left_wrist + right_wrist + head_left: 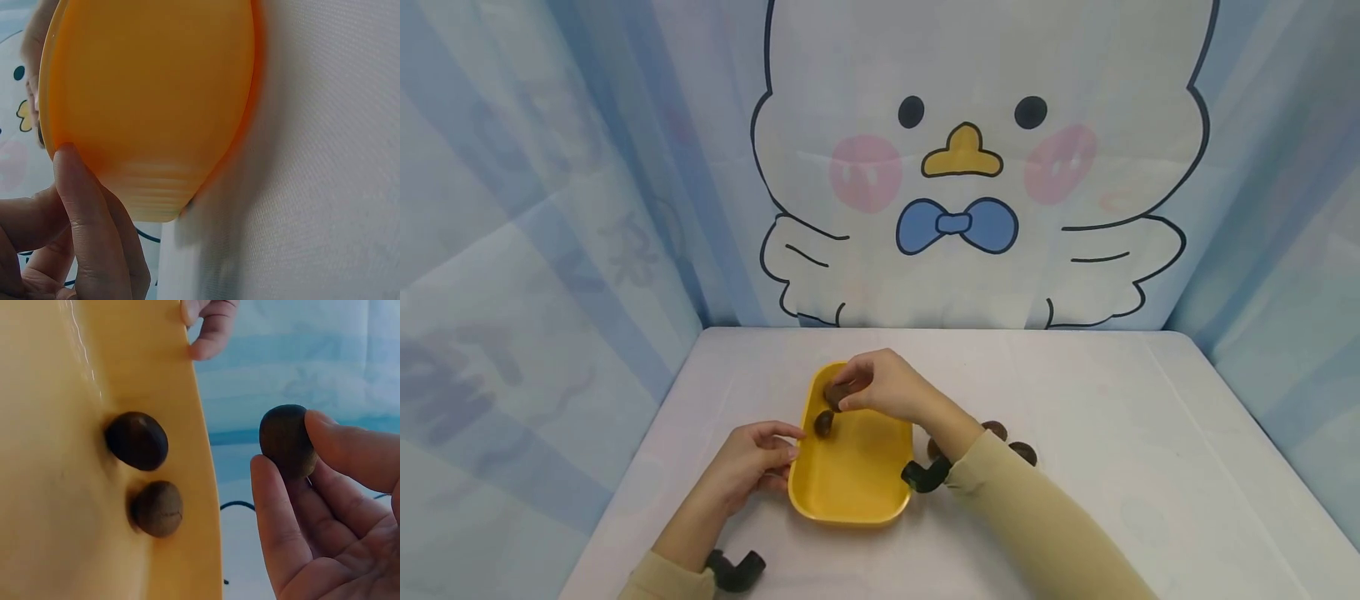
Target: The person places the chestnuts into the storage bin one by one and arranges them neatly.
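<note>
My right hand [887, 387] is over the far left part of a yellow tray [850, 496]. It pinches a round brown nut [284, 440] between thumb and fingers, as the right wrist view shows. Against the tray's side wall lie two more nuts: a dark, shiny one [137, 440] and a duller one [156, 509] with a thin line across its shell. At the tray's left rim is my left hand [745, 458], its fingertips touching the edge. In the left wrist view, a fairly straight finger [78, 187] rests against the tray's outer wall.
Several brown nuts [1022, 452] lie on the white table [1112, 500] to the right of the tray, partly behind my right forearm. Dark wrist-worn pieces [925, 477] sit at both sleeves. A curtain [962, 275] with a cartoon face hangs behind the table.
</note>
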